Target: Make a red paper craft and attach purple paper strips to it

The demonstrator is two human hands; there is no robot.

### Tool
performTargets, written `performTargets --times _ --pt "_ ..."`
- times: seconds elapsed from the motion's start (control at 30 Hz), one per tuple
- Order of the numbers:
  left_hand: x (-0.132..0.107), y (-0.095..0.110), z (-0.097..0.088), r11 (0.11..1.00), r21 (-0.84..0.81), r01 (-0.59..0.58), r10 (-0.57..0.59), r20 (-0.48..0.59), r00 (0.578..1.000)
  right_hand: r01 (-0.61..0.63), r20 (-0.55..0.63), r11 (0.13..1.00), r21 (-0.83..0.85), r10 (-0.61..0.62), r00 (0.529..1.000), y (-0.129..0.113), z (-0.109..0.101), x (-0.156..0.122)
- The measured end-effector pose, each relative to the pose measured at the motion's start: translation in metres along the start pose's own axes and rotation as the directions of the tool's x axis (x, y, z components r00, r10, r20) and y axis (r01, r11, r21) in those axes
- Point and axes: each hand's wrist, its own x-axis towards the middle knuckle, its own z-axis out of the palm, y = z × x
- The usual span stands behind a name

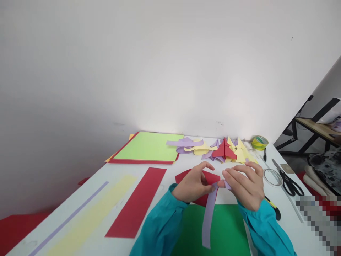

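Observation:
My left hand (195, 183) pinches a purple paper strip (209, 220) near its upper end, thumb against fingers. The strip's long end hangs down over a green sheet (225, 227). My right hand (245, 183) has its fingers pressed together around the strip's other end, where a small purple piece shows at the fingertips. Just behind and below my left hand is a red folded paper (183, 174), partly hidden by that hand. Whether the strip touches the red paper I cannot tell.
A red strip (138, 201) and a thin purple strip (71, 216) lie to the left. Stacked sheets (149, 145) and folded paper shapes (224, 151) line the wall. Tape (259, 143), a white ring (273, 177), scissors (290, 183) and a yellow-black cutter (277, 212) lie right.

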Motion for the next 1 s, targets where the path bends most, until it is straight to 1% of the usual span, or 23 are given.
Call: performTargets --times 0.1,0.17,0.2,0.27,0.33,0.43,0.5,0.6,0.67,0.7,0.8,0.87,0.93,1.0 --pt "0.000 -0.001 -0.004 0.996 -0.086 -0.037 0.033 -0.044 0.998 -0.090 -0.067 0.986 0.141 0.100 0.993 0.002 0.002 0.005" --pt "0.000 0.000 -0.006 0.987 -0.150 -0.060 0.053 -0.050 0.997 -0.168 -0.065 0.957 0.237 0.188 0.980 0.003 0.004 0.008" --pt "0.000 0.001 -0.006 0.980 -0.184 -0.073 0.066 -0.049 0.997 -0.212 -0.038 0.937 0.276 0.231 0.972 0.003 0.005 0.008" --pt "-0.002 0.004 -0.008 0.966 -0.239 -0.097 0.085 -0.059 0.995 -0.305 0.054 0.891 0.336 0.305 0.951 0.004 0.009 0.009" --pt "-0.003 0.008 -0.008 0.954 -0.279 -0.106 0.089 -0.073 0.993 -0.397 0.154 0.838 0.373 0.366 0.918 0.004 0.013 0.008" --pt "-0.005 0.011 -0.009 0.941 -0.319 -0.115 0.084 -0.107 0.991 -0.479 0.253 0.779 0.406 0.408 0.877 0.003 0.019 0.007" --pt "-0.005 0.012 -0.009 0.924 -0.356 -0.139 0.087 -0.158 0.984 -0.503 0.292 0.751 0.428 0.412 0.863 0.001 0.021 0.006" --pt "-0.005 0.013 -0.010 0.895 -0.412 -0.169 0.068 -0.249 0.966 -0.524 0.287 0.714 0.464 0.439 0.852 0.000 0.020 0.007" --pt "-0.004 0.013 -0.011 0.886 -0.430 -0.172 0.045 -0.289 0.956 -0.524 0.312 0.687 0.503 0.421 0.852 0.001 0.017 0.007" --pt "-0.004 0.012 -0.011 0.885 -0.433 -0.175 0.038 -0.306 0.951 -0.519 0.347 0.669 0.533 0.386 0.855 0.003 0.016 0.007" --pt "-0.003 0.011 -0.013 0.880 -0.438 -0.182 0.027 -0.338 0.941 -0.501 0.468 0.607 0.617 0.228 0.854 0.006 0.016 0.005" --pt "-0.003 0.010 -0.014 0.870 -0.457 -0.185 0.018 -0.346 0.938 -0.497 0.504 0.579 0.647 0.164 0.848 0.006 0.019 0.003" --pt "-0.002 0.010 -0.014 0.858 -0.481 -0.181 0.011 -0.335 0.942 -0.491 0.503 0.570 0.659 0.151 0.851 0.004 0.024 0.001" --pt "-0.001 0.010 -0.014 0.849 -0.499 -0.171 0.015 -0.302 0.953 -0.492 0.499 0.565 0.662 0.157 0.852 0.002 0.029 0.000"
